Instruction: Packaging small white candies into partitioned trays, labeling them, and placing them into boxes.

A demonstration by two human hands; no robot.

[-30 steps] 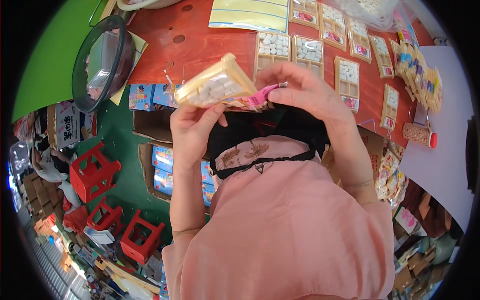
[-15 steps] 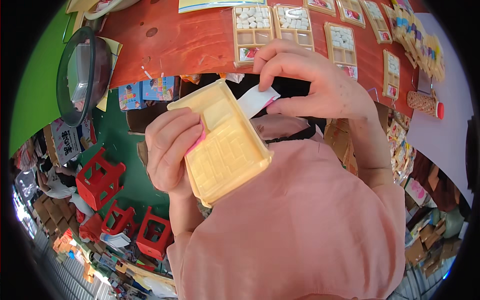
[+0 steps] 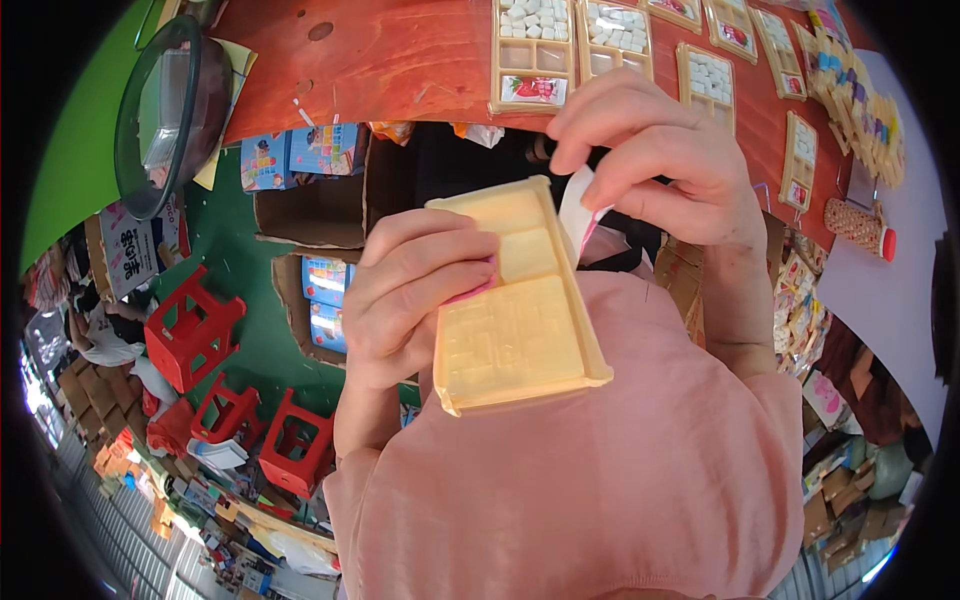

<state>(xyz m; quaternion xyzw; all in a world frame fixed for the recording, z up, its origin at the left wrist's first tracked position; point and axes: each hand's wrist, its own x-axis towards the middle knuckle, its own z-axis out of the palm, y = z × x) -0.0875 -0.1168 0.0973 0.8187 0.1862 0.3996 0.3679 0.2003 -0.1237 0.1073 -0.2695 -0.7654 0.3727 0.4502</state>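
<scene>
My left hand (image 3: 415, 290) is closed around the left side of a pale yellow plastic tray (image 3: 530, 330), whose moulded underside faces up. A strip of pink shows beneath those fingers, at the tray's edge. Between the thumb and fingers of my right hand (image 3: 665, 165) is a white sticker strip with a pink edge (image 3: 578, 215). It stands beside the tray's upper right edge; whether its lower end is stuck to the tray I cannot tell. Both hands are in front of my chest, near the table's front edge.
Several filled trays (image 3: 533, 55) with white pieces and strawberry-printed packets lie on the red table (image 3: 400, 60). A glass bowl (image 3: 185, 110) is at its left end. A jar with a red lid (image 3: 860, 228) stands right. Below are cardboard boxes (image 3: 310, 215) and red stools (image 3: 195, 325).
The tray has moved right and turned more upright, with my left hand on it. My right hand has moved right and the white strip now hangs more upright.
</scene>
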